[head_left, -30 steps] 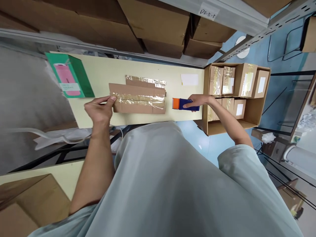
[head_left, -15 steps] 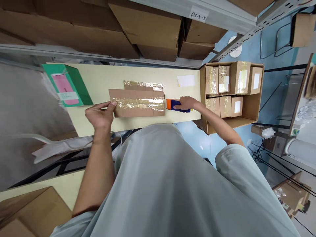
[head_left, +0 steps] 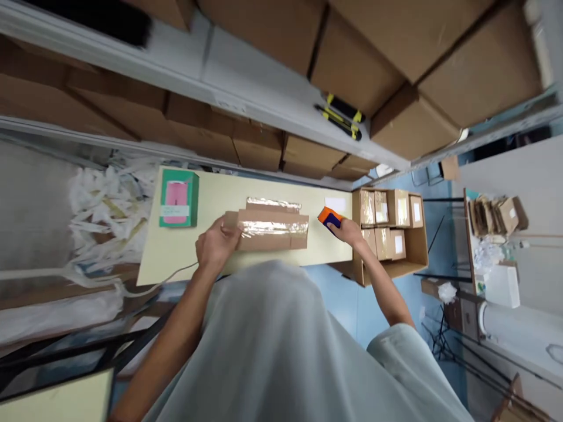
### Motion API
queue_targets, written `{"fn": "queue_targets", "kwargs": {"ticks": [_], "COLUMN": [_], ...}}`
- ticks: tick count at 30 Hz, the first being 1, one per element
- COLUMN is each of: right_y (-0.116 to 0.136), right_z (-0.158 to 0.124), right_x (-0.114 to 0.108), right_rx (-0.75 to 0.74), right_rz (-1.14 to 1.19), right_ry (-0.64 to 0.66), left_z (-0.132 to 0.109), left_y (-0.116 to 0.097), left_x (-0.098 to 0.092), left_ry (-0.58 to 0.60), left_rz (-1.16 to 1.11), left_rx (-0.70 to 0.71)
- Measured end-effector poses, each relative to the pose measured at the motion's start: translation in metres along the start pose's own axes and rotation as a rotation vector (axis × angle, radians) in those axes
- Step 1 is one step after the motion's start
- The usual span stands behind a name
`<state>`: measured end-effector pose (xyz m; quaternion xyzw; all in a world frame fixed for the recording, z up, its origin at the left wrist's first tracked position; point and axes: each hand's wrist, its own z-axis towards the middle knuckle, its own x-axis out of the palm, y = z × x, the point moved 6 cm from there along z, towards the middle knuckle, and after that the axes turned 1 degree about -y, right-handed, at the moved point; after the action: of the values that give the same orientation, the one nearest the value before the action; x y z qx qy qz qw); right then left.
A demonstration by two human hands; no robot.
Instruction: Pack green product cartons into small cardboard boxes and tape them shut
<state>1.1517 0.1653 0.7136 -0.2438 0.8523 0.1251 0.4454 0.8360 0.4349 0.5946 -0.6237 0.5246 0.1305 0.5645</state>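
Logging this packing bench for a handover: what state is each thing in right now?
flat cardboard, lying on the table, taped along its length.
left hand, gripping the flat cardboard's left end.
tape dispenser, held clear of the cardboard's right end.
right hand, closed on the tape dispenser.
green box, closed, lying flat.
carton, open on top, partly filled.

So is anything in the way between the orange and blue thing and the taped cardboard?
No. Only bare table lies between the orange and blue tool in the right hand and the taped cardboard.
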Motion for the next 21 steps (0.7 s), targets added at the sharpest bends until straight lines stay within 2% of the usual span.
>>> {"fn": "queue_targets", "kwargs": {"ticks": [2,3,5,8,11,13,15,18,21], "right_y": [0.013,0.023,0.05,0.104,0.163,0.2,0.234,0.274,0.298], "right_z": [-0.005,-0.006,-0.007,-0.006,0.004,0.017,0.033,0.054,0.066], "right_x": [-0.03,-0.045,-0.075,-0.12,-0.165,-0.193,-0.219,-0.25,-0.269], "right_rx": [-0.041,-0.076,-0.17,-0.356,-0.516,-0.579,-0.615,-0.605,-0.575], "right_rz": [0.071,0.098,0.133,0.167,0.19,0.178,0.131,0.008,-0.077], "right_ry": [-0.076,-0.107,-0.163,-0.242,-0.33,-0.387,-0.435,-0.516,-0.593], "left_z": [0.008,0.012,0.015,0.012,0.019,0.032,0.046,0.056,0.055], "left_y": [-0.015,-0.03,-0.077,-0.16,-0.22,-0.24,-0.249,-0.254,-0.251], "left_x": [-0.011,-0.019,-0.042,-0.081,-0.119,-0.138,-0.151,-0.161,-0.166], "left_ry": [-0.012,-0.048,-0.132,-0.186,-0.252,-0.31,-0.338,-0.331,-0.331], "left_rz": [-0.04,-0.092,-0.242,-0.426,-0.508,-0.526,-0.524,-0.524,-0.553], "left_rx": [0.056,0.117,0.322,0.64,0.772,0.754,0.72,0.729,0.764]}}
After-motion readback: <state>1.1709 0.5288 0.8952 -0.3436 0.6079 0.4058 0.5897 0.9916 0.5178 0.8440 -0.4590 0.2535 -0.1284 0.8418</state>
